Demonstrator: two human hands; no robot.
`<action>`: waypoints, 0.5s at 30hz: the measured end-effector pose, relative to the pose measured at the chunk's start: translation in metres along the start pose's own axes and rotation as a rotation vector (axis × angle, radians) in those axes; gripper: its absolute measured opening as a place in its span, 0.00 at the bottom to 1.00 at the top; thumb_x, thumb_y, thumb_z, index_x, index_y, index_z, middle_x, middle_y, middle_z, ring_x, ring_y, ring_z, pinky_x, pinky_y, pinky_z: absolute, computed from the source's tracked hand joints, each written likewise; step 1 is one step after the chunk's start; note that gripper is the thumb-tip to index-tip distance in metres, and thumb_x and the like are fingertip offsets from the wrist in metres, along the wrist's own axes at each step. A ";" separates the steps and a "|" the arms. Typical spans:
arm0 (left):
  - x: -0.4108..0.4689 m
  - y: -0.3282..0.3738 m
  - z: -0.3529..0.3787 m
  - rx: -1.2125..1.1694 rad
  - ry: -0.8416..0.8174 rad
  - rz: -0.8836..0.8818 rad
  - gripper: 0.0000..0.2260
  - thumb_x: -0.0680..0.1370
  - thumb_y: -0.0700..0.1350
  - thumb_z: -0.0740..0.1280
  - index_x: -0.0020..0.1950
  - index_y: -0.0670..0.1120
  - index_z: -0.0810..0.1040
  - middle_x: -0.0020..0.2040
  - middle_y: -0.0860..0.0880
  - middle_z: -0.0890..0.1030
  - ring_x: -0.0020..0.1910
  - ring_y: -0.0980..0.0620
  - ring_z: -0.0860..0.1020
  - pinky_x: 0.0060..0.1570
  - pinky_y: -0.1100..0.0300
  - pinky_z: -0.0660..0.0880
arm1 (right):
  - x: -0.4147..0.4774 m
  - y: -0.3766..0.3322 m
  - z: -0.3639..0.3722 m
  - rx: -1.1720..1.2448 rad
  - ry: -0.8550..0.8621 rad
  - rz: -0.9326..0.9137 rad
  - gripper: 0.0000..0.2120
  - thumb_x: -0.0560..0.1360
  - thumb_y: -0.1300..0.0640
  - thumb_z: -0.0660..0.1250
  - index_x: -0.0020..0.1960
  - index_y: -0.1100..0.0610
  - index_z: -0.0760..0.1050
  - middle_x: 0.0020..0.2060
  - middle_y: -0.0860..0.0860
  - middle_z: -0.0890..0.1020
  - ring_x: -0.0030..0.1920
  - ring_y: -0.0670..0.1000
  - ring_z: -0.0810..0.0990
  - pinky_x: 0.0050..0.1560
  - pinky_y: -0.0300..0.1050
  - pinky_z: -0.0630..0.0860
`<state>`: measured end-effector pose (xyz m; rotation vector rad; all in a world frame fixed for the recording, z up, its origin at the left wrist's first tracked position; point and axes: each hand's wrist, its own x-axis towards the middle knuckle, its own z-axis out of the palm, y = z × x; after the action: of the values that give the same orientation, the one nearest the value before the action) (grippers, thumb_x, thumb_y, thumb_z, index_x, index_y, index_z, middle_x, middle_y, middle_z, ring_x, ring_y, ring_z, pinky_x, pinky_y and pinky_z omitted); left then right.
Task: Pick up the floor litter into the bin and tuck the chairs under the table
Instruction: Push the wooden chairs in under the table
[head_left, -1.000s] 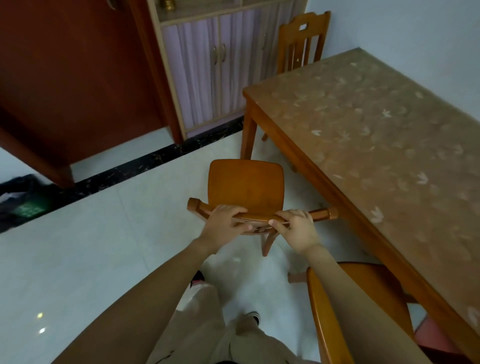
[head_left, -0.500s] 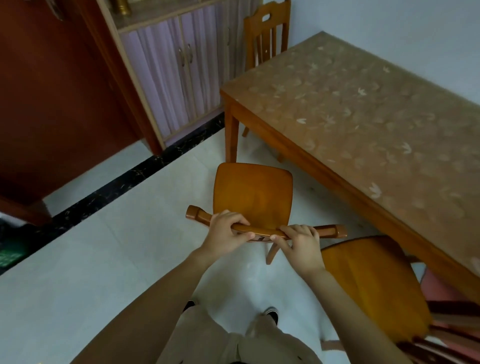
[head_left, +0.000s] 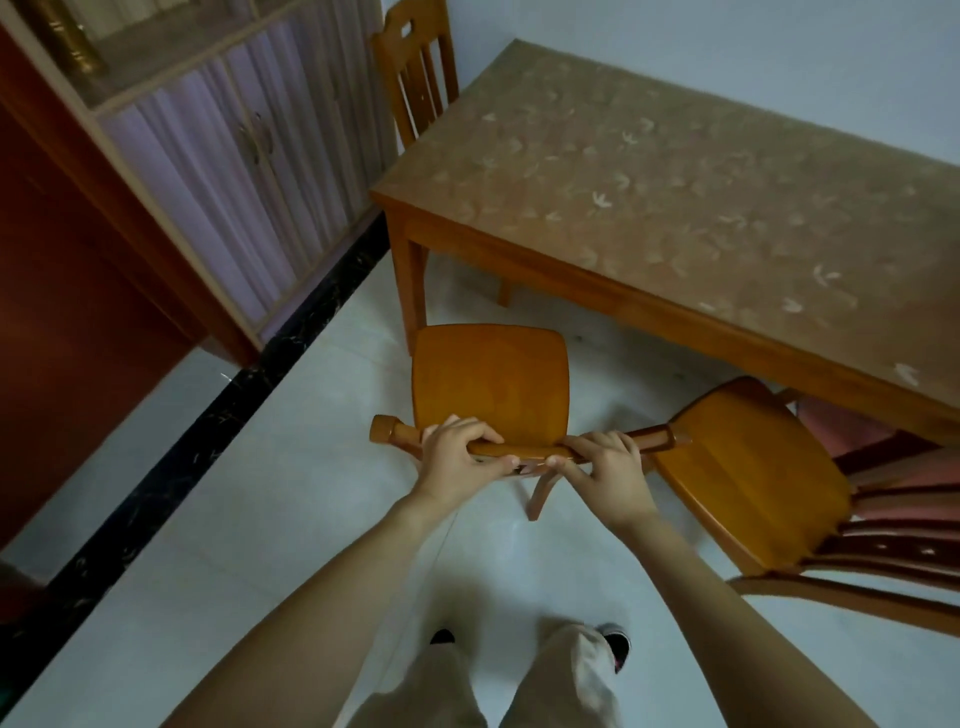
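Gripping the top rail (head_left: 649, 437) of the chair (head_left: 491, 384), the left hand (head_left: 457, 452) and the right hand (head_left: 605, 467) are closed round it side by side, fingers curled over the wood. The chair is placed on the floor (head_left: 260, 519) just short of the table (head_left: 675, 208), near its corner leg, seat towards it. The tucking step is judged to be in hand. A straight forward push is called for next, steered between that leg and the second chair (head_left: 748, 467), angled close on the right.
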<state>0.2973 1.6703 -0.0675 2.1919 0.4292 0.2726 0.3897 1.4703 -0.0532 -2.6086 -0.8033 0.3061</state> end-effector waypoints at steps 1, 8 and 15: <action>0.000 -0.005 -0.008 -0.012 -0.016 0.007 0.11 0.65 0.59 0.76 0.39 0.56 0.79 0.38 0.61 0.78 0.43 0.61 0.72 0.50 0.53 0.66 | -0.002 -0.010 0.003 -0.002 0.000 0.016 0.18 0.79 0.40 0.61 0.60 0.49 0.79 0.53 0.48 0.81 0.59 0.52 0.73 0.70 0.51 0.57; 0.001 -0.037 -0.043 -0.023 -0.083 0.069 0.13 0.63 0.65 0.72 0.40 0.58 0.79 0.38 0.62 0.78 0.44 0.59 0.73 0.49 0.44 0.72 | -0.011 -0.052 0.025 0.047 0.024 0.079 0.18 0.79 0.39 0.60 0.60 0.48 0.79 0.51 0.48 0.81 0.58 0.53 0.74 0.70 0.52 0.56; 0.009 -0.047 -0.061 -0.042 -0.144 0.019 0.13 0.60 0.68 0.71 0.36 0.63 0.77 0.39 0.62 0.78 0.47 0.54 0.75 0.50 0.44 0.74 | -0.008 -0.068 0.039 0.083 0.063 0.111 0.19 0.78 0.38 0.58 0.60 0.47 0.79 0.50 0.47 0.81 0.58 0.52 0.74 0.71 0.54 0.56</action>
<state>0.2750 1.7446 -0.0671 2.1588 0.3204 0.1317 0.3375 1.5286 -0.0585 -2.5762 -0.6129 0.2810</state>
